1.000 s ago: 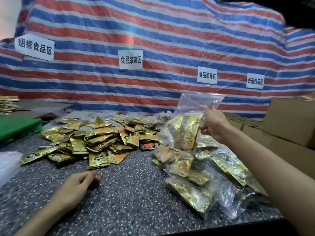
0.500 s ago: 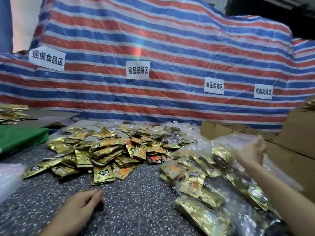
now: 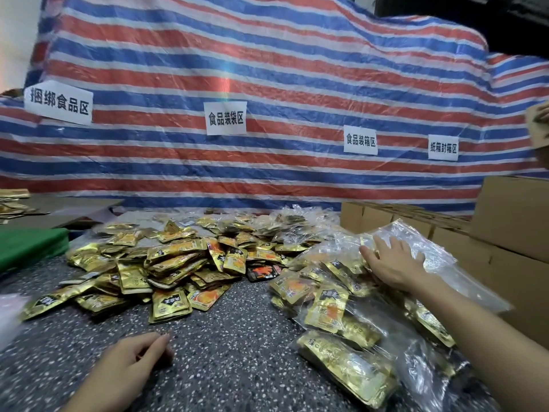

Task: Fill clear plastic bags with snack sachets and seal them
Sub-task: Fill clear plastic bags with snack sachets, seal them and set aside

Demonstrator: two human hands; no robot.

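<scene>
Striped tarp (image 3: 267,69) with paper signs (image 3: 226,118) backs a speckled table (image 3: 231,352) heaped with loose gold sachets (image 3: 166,263). Right hand (image 3: 392,263) lies flat, fingers spread, on a pile of filled clear bags (image 3: 350,316) beside cardboard boxes (image 3: 511,215), gripping nothing. Left hand (image 3: 130,364) rests loosely open on the table, empty.

Loose gold sachets (image 3: 166,263) beside filled bags (image 3: 350,316)
</scene>
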